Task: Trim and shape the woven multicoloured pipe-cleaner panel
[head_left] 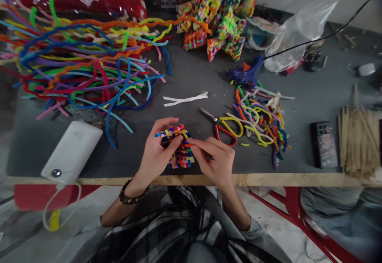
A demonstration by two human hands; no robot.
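A small woven piece (182, 161) of many colors is held low over the table (119, 161), close to its front edge. It is clasped by the left hand (155, 151), with the thumb pressed on the near face and the fingers curled round the far side. The thumb and a finger of the right hand (215, 157) are pinched together on the piece's right side, where a bit of orange shows. Whether one loose end or the weave itself is gripped there cannot be told.

The piece looks partly done. Rows have been crossed over and under, but a gap can be seen near the top, and short ends are left poking out at the bottom. The side by the left palm is hidden.

At the back, a heap of bright woven shapes (225, 26) is set down, and these look finished. Plenty is left to be used: long fuzzy stems (89, 66) are piled at the left, and short stems (264, 121) are heaped at the right. The scissors (216, 120) are left lying near the right hand. The glue gun (246, 74) is laid behind the short stems, and two white strips (185, 99) are left crossed beyond the piece. None of these is being touched.
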